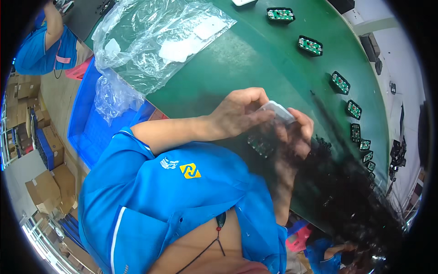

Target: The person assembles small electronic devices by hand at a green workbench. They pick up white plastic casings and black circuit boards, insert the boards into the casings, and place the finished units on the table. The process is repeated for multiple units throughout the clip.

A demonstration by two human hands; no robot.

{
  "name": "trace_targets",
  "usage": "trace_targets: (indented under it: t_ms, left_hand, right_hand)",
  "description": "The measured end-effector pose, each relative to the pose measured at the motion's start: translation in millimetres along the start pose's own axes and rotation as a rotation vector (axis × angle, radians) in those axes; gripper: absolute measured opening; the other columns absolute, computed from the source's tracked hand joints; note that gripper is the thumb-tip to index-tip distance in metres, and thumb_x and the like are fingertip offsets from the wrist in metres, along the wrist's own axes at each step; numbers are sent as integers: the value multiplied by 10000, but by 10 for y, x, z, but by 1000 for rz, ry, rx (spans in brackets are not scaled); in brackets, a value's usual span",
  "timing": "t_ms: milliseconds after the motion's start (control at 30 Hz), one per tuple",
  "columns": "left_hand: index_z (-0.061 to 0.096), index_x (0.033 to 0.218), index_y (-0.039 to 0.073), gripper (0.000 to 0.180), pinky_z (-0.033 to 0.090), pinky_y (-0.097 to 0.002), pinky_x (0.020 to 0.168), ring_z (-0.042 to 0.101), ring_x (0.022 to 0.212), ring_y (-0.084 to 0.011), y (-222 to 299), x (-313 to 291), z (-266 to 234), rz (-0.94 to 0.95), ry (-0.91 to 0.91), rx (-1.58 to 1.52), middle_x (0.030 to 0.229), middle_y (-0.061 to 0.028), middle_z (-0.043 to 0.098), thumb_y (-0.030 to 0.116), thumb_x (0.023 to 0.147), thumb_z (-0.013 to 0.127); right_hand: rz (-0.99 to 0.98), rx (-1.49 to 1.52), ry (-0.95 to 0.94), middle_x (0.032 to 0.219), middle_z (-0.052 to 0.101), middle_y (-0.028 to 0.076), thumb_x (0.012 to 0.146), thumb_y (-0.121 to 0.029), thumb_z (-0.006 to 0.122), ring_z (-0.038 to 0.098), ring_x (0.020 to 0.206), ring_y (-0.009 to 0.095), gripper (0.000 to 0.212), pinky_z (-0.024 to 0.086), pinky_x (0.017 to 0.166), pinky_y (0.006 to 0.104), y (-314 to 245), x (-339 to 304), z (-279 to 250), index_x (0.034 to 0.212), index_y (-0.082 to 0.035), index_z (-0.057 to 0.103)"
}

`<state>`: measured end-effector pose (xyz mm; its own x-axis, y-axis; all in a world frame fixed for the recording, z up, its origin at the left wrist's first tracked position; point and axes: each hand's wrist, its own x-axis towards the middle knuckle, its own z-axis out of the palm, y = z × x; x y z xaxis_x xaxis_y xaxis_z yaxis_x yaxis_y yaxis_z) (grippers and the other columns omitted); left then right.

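Note:
A small white plastic cover (279,111) is held up between both hands over the green table. My left hand (244,112) is closed on its left side, with thumb and fingers at the edge. On the other side, the fingers of my right hand (299,132) are bent around the same cover; dark strands partly veil this hand. Just below the hands, close to my body, lies a dark case with a circuit board (260,145), dim and partly covered by the strands.
Black cases with green circuit boards (311,45) line the far and right side of the green table (205,86). A clear plastic bag (141,50) with white covers (180,49) lies at the upper left. Beside the table stands a blue crate (93,132). Co-workers (45,48) sit nearby.

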<state>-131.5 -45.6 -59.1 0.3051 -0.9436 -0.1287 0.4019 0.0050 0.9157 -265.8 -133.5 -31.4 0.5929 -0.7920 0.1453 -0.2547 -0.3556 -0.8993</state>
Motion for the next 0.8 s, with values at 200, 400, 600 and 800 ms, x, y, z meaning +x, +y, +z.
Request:
trace_targets:
  t_ms: [200, 400, 600, 800]
  left_hand:
    - [527, 915, -18, 113, 532, -251, 664, 622, 742, -130, 30, -34, 24, -11, 2, -3, 869, -75, 566, 88, 910, 565]
    - [532, 1126, -43, 228, 535, -262, 650, 636, 690, -135, 100, -1, -43, -54, 4, -52, 837, -70, 627, 83, 939, 493]
    - [516, 1085, -20, 176, 526, -252, 603, 637, 653, -139, 179, 254, -442, -29, 78, 319, 791, -99, 628, 20, 930, 443]
    - [544, 922, 20, 62, 478, -318, 533, 585, 555, -212, 156, 591, -798, 323, 183, 1005, 799, -120, 564, 19, 864, 522]
  right_hand:
    - [316, 407, -176, 793, 521, -36, 803, -64, 711, 421, 645, 23, 198, 363, 596, 157, 100, 66, -37, 908, -22, 548]
    - [346, 460, -189, 773, 545, -14, 795, -42, 713, 494, 695, 28, 192, 392, 612, 167, 150, 158, -32, 864, -36, 534]
    - [413, 282, -431, 841, 562, 17, 779, -125, 731, 489, 676, 51, 293, 387, 592, 189, 293, 558, 71, 977, -26, 539]
    - [-345, -344, -123, 1076, 577, 70, 738, -120, 729, 569, 909, 217, 479, 475, 764, 321, 237, 1645, 348, 1173, -70, 534]
